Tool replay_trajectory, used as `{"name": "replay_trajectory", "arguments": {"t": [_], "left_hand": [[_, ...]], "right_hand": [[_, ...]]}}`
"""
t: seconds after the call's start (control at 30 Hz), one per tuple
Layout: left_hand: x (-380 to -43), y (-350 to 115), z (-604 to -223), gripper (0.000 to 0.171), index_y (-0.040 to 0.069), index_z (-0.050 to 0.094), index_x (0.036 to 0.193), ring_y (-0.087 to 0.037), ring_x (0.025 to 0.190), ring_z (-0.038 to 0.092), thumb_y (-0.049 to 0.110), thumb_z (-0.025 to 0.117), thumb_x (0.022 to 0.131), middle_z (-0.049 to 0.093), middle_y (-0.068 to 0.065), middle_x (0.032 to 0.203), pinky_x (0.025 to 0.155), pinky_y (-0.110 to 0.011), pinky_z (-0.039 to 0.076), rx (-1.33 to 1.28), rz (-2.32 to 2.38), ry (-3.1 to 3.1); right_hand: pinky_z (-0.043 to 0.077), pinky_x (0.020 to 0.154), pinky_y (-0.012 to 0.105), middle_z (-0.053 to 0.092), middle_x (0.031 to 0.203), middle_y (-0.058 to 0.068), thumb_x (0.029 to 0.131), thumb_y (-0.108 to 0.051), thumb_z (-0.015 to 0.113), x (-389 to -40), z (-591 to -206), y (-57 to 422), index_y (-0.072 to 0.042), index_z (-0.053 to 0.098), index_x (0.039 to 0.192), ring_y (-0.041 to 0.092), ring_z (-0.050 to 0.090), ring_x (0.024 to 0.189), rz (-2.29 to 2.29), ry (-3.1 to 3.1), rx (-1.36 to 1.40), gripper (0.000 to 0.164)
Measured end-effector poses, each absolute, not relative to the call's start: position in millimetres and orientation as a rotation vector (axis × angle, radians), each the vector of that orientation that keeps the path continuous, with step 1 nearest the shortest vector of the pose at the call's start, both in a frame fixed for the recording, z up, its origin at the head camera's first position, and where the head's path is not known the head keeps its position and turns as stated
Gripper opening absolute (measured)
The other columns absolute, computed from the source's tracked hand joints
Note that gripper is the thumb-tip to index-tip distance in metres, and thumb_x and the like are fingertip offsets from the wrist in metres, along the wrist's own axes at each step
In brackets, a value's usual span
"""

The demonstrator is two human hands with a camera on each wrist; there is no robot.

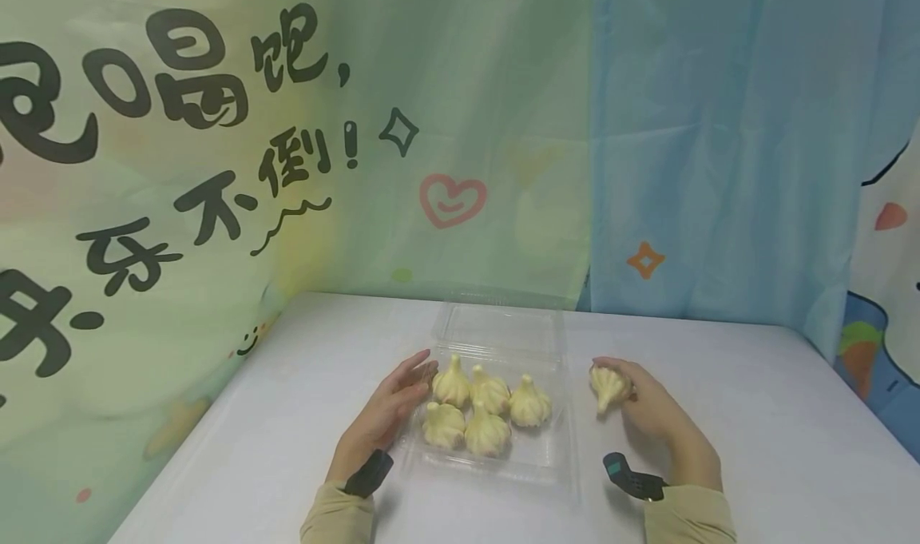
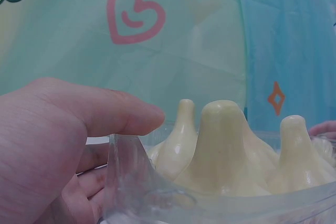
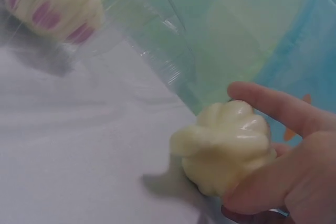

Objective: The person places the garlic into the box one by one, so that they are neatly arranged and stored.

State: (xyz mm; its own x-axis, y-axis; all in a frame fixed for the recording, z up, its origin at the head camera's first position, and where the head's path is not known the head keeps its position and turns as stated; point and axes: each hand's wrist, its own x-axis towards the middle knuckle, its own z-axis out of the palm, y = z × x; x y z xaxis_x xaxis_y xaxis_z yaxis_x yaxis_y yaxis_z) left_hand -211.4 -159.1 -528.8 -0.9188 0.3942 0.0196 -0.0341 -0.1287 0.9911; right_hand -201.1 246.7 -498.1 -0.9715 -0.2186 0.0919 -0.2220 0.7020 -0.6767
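Note:
A clear plastic container [image 1: 528,452] on the table holds several pale garlic bulbs [image 1: 487,430], stems mostly pointing up. My left hand [image 1: 391,404] holds the container's left side. In the left wrist view the thumb [image 2: 123,111] reaches over the rim, while the other fingers [image 2: 92,182] bend low along the outside of the wall. To the right of the container, my right hand [image 1: 647,400] grips a single garlic bulb [image 1: 609,386] between thumb and fingers. Its stem points toward me in the head view and leftward in the right wrist view [image 3: 226,148].
The container's clear lid [image 1: 499,328] lies folded back behind it, toward the far table edge. White cloth covers the table [image 1: 251,464]. Printed curtains [image 1: 503,129] hang behind and to the left. A dark wrist device [image 1: 632,476] sits on each wrist.

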Motion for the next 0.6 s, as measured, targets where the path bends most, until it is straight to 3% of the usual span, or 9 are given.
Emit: {"name": "replay_trajectory", "arguments": {"t": [0.3,0.6], "left_hand": [[-211.8,-159.5,-528.1,0.061,0.005,0.018,0.151,-0.031,0.145,0.022,0.008,0.047,0.097,0.025,-0.02,0.155,0.118,-0.048,0.017,0.454,2.103,1.883],[-212.0,-159.5,-528.2,0.059,0.011,0.022,0.151,-0.026,0.145,0.025,0.008,0.047,0.097,0.027,-0.015,0.155,0.118,-0.046,0.019,0.406,2.113,1.863]], "right_hand": [[0.031,0.102,0.066,0.045,0.135,0.03,0.081,0.006,0.06,-200.4,-501.5,248.5,-0.004,0.041,0.139,0.05,0.04,0.125,1.067,-2.896,0.299,0.062],[0.037,0.097,0.063,0.045,0.13,0.03,0.078,-0.002,0.069,-198.9,-501.1,251.0,-0.003,0.036,0.143,0.047,0.046,0.118,1.0,-2.933,0.213,0.073]]}}
